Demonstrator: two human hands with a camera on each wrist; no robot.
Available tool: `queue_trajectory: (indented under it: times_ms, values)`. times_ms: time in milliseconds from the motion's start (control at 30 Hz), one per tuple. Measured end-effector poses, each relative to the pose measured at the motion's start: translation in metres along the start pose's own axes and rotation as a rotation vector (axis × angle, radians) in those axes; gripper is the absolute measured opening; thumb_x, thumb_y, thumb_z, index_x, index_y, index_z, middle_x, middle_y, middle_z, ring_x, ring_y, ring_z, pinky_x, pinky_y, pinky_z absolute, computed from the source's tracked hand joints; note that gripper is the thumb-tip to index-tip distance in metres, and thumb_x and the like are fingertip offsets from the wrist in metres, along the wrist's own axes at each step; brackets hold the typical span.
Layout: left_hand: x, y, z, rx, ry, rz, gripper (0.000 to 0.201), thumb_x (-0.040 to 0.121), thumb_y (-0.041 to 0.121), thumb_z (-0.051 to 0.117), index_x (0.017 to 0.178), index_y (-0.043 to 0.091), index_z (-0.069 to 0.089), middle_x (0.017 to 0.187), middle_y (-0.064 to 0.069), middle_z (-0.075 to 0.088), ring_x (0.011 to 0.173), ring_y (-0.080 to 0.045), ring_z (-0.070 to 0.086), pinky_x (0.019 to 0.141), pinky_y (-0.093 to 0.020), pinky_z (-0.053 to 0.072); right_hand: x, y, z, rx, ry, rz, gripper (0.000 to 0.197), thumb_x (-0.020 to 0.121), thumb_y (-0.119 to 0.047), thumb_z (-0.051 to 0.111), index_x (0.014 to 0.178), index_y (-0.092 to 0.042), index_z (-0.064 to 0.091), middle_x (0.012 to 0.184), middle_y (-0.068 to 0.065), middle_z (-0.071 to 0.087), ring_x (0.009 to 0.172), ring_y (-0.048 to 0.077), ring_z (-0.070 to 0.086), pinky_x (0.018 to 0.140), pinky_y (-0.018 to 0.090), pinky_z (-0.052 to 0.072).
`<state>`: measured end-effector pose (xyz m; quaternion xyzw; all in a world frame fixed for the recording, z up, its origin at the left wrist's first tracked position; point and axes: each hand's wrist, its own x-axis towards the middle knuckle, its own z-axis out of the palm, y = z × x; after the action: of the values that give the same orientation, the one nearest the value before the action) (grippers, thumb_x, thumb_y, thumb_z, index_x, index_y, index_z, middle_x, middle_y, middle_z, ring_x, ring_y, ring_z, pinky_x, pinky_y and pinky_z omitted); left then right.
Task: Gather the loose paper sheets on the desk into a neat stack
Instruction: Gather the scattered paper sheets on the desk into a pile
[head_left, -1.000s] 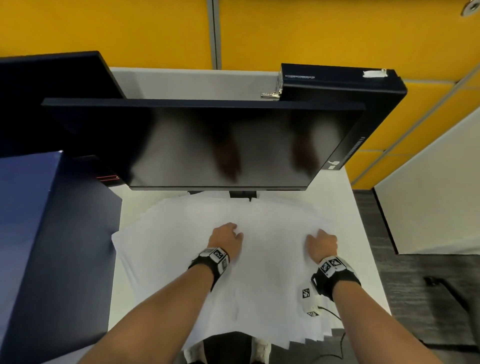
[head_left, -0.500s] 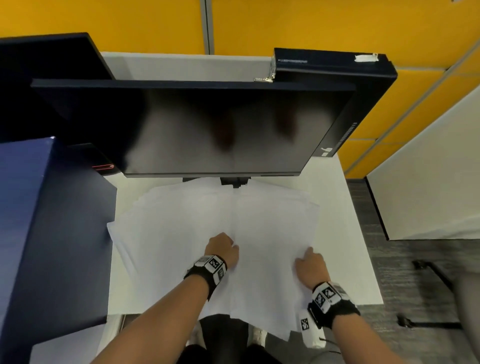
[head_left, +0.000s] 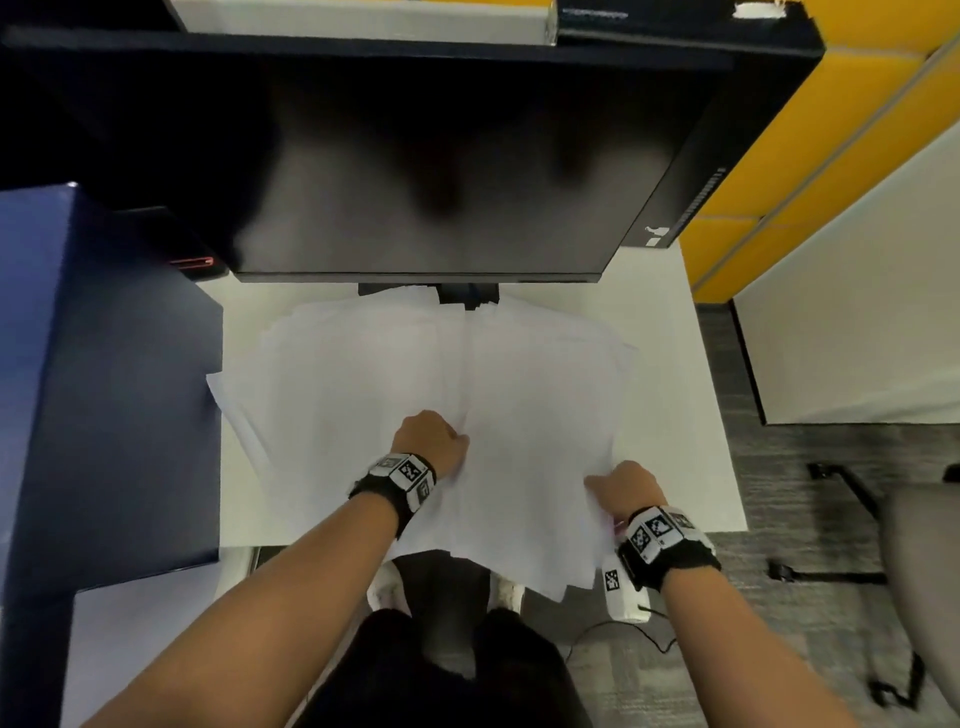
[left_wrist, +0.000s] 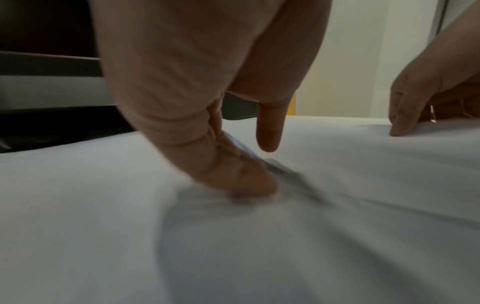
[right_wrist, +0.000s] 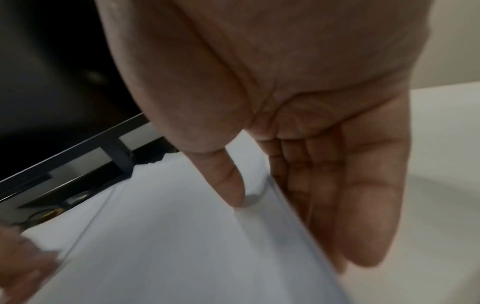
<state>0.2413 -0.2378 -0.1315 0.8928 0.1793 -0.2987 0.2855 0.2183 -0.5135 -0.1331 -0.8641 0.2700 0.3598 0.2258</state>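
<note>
Several white paper sheets (head_left: 363, 395) lie fanned and overlapping across the white desk (head_left: 670, 395), and their near edges hang over the desk's front. My left hand (head_left: 434, 441) is on the middle of the spread. In the left wrist view its fingers (left_wrist: 246, 181) press down on a sheet (left_wrist: 337, 226) and wrinkle it, with the thumb lifted clear. My right hand (head_left: 621, 486) is at the right edge of the sheets. There the thumb (right_wrist: 231, 185) lies on top of the paper (right_wrist: 155, 246) and the fingers (right_wrist: 363, 205) sit under the raised edge, pinching it.
A dark monitor (head_left: 441, 171) hangs low over the back of the desk, its stand (head_left: 467, 296) touching the far sheets. A tall blue cabinet (head_left: 104, 389) borders the desk on the left. A white partition (head_left: 857, 312) and a chair (head_left: 919, 571) stand to the right.
Both hands have slid toward me, dragging the sheets closer to the desk's front edge. The right hand has moved from the top of the sheets to their right edge.
</note>
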Motion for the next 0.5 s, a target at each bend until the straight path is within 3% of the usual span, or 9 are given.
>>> queue_trajectory:
  times_ms: [67, 100, 167, 233, 367, 500]
  values:
    - [0.008, -0.014, -0.011, -0.021, 0.060, -0.016, 0.034, 0.086, 0.045, 0.065, 0.102, 0.017, 0.074, 0.103, 0.004, 0.072, 0.097, -0.021, 0.069, 0.086, -0.028, 0.055, 0.017, 0.000, -0.020, 0.093, 0.052, 0.043, 0.038, 0.086, -0.035, 0.057, 0.095, 0.002, 0.063, 0.094, 0.016, 0.069, 0.084, 0.032, 0.067, 0.081, 0.040, 0.058]
    - [0.013, -0.021, -0.018, -0.042, 0.100, -0.009, 0.037, 0.086, 0.048, 0.065, 0.110, 0.021, 0.070, 0.106, 0.005, 0.070, 0.101, -0.020, 0.067, 0.089, -0.028, 0.052, 0.026, -0.003, -0.032, 0.126, 0.122, 0.040, 0.043, 0.086, -0.036, 0.057, 0.103, 0.003, 0.063, 0.103, 0.018, 0.068, 0.090, 0.035, 0.066, 0.086, 0.040, 0.056]
    - [0.019, -0.026, -0.025, -0.076, 0.120, 0.039, 0.039, 0.085, 0.050, 0.067, 0.115, 0.025, 0.065, 0.104, 0.005, 0.068, 0.099, -0.017, 0.065, 0.086, -0.028, 0.052, 0.045, -0.015, -0.051, 0.202, 0.268, 0.031, 0.056, 0.087, -0.037, 0.059, 0.128, 0.001, 0.055, 0.128, 0.021, 0.056, 0.110, 0.038, 0.059, 0.096, 0.039, 0.048]
    - [0.025, -0.019, -0.019, -0.116, 0.082, 0.068, 0.034, 0.085, 0.048, 0.068, 0.112, 0.027, 0.064, 0.098, 0.004, 0.067, 0.093, -0.016, 0.065, 0.079, -0.026, 0.051, 0.056, -0.035, -0.057, 0.265, 0.318, 0.016, 0.068, 0.086, -0.037, 0.061, 0.142, -0.002, 0.043, 0.140, 0.022, 0.043, 0.122, 0.040, 0.052, 0.101, 0.041, 0.043]
    - [0.023, 0.005, 0.002, -0.153, 0.073, 0.143, 0.024, 0.088, 0.036, 0.064, 0.111, 0.030, 0.068, 0.104, 0.004, 0.069, 0.096, -0.017, 0.067, 0.085, -0.029, 0.055, 0.069, -0.069, -0.042, 0.316, 0.270, -0.081, 0.073, 0.083, -0.031, 0.066, 0.144, -0.004, 0.038, 0.141, 0.021, 0.044, 0.124, 0.040, 0.051, 0.104, 0.043, 0.044]
    - [0.023, -0.009, -0.010, -0.162, 0.117, 0.142, 0.038, 0.090, 0.038, 0.061, 0.126, 0.026, 0.067, 0.125, 0.003, 0.067, 0.113, -0.019, 0.063, 0.100, -0.030, 0.050, 0.073, -0.071, -0.034, 0.342, 0.281, -0.104, 0.075, 0.081, -0.027, 0.071, 0.144, -0.005, 0.036, 0.139, 0.022, 0.046, 0.123, 0.040, 0.052, 0.103, 0.047, 0.046]
